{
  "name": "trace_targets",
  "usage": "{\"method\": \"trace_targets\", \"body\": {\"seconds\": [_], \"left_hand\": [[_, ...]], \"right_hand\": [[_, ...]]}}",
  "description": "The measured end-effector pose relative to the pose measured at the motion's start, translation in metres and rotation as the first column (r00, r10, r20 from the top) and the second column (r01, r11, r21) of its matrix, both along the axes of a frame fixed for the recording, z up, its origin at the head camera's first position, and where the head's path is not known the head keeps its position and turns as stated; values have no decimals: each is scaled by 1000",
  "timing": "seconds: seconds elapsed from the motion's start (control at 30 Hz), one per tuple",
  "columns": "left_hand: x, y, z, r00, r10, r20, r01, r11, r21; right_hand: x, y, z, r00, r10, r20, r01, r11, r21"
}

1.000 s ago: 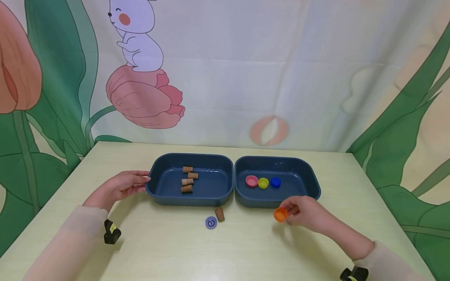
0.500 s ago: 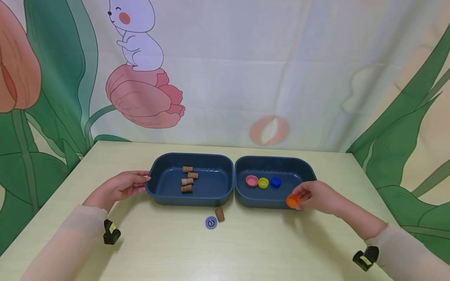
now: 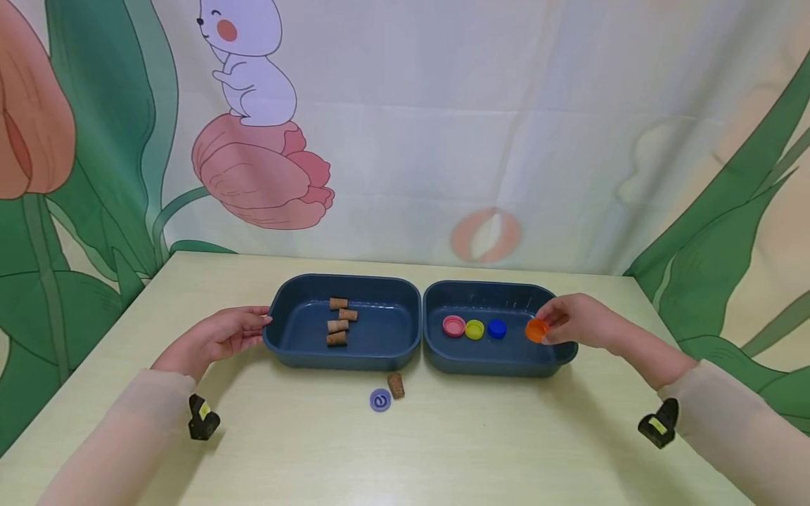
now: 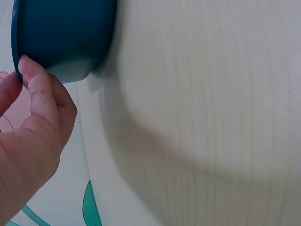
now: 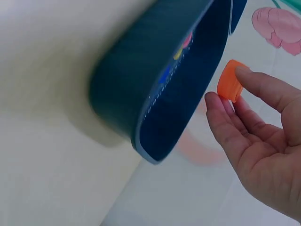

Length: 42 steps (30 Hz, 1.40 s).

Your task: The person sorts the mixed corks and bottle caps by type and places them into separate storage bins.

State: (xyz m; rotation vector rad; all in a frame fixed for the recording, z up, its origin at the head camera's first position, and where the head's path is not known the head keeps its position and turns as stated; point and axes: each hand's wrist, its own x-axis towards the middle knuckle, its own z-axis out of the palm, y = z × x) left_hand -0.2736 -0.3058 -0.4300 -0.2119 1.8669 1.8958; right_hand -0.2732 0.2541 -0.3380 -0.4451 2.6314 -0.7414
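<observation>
My right hand [image 3: 579,320] pinches an orange bottle cap [image 3: 537,330] between thumb and fingers, above the right end of the right dark blue tray [image 3: 493,364]. In the right wrist view the orange cap [image 5: 230,81] is at the fingertips, level with the tray's opening. Inside that tray lie a pink cap [image 3: 453,326], a yellow cap [image 3: 474,329] and a blue cap [image 3: 496,329]. My left hand [image 3: 218,334] grips the left end of the left dark blue tray [image 3: 342,361], its fingertips at the rim. Several corks [image 3: 337,326] lie in this tray.
A loose cork [image 3: 396,386] and a purple cap [image 3: 380,400] lie on the pale wooden table [image 3: 430,450] in front of the trays. The two trays stand side by side. Behind the table hangs a printed cloth [image 3: 405,140].
My right hand has carried the orange cap to the right and away from me, from in front of the right tray to above it. The left hand has stayed at the left tray.
</observation>
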Motion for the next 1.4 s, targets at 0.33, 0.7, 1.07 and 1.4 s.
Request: {"method": "trace_targets", "body": {"seconds": [0.33, 0.7, 1.07, 1.4], "left_hand": [[-1, -1, 1, 1000, 4, 10, -5, 999, 42], [-2, -1, 2, 1000, 10, 29, -11, 999, 39], [-1, -2, 2, 1000, -10, 25, 9, 999, 49], [1, 0, 2, 1000, -16, 21, 16, 1000, 14]], "right_hand": [[-25, 5, 13, 999, 38, 31, -38, 999, 0], [-54, 3, 22, 995, 71, 68, -74, 997, 38], [-79, -7, 13, 994, 65, 88, -76, 987, 138], [-99, -10, -4, 979, 11, 202, -41, 989, 145]]}}
